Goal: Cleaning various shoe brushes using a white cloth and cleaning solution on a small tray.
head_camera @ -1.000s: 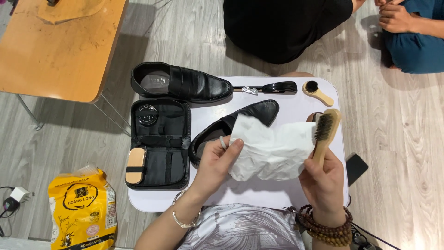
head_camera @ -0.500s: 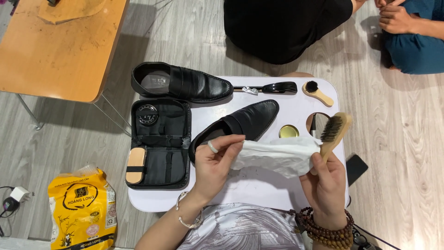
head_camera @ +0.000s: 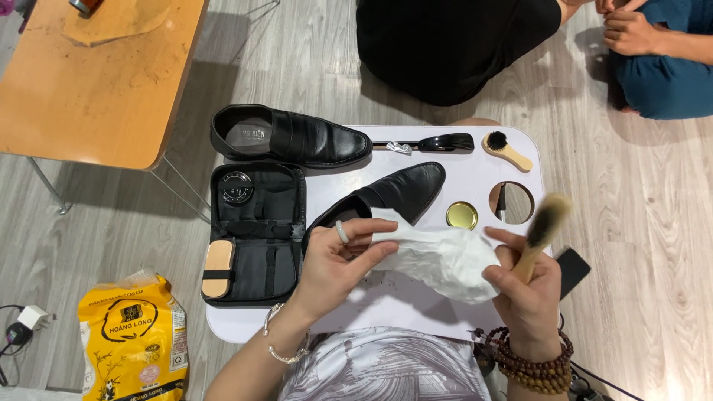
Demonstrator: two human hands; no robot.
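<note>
A crumpled white cloth (head_camera: 438, 260) is bunched between both hands, pinched by the left hand (head_camera: 338, 260) at nine o'clock. At three o'clock, the right hand (head_camera: 529, 286) clasps a blurred wooden brush (head_camera: 541, 232) and the cloth edge, over the white tray table (head_camera: 475, 167).

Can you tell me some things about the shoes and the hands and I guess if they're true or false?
1. Both hands hold a white cloth. True.
2. The right hand also holds a wooden brush. True.
3. Both black shoes are on feet. False: one shoe and the other shoe lie on the white table.
4. The left hand wears a ring. True.
5. The kit case is zipped shut. False: it lies open.
</note>
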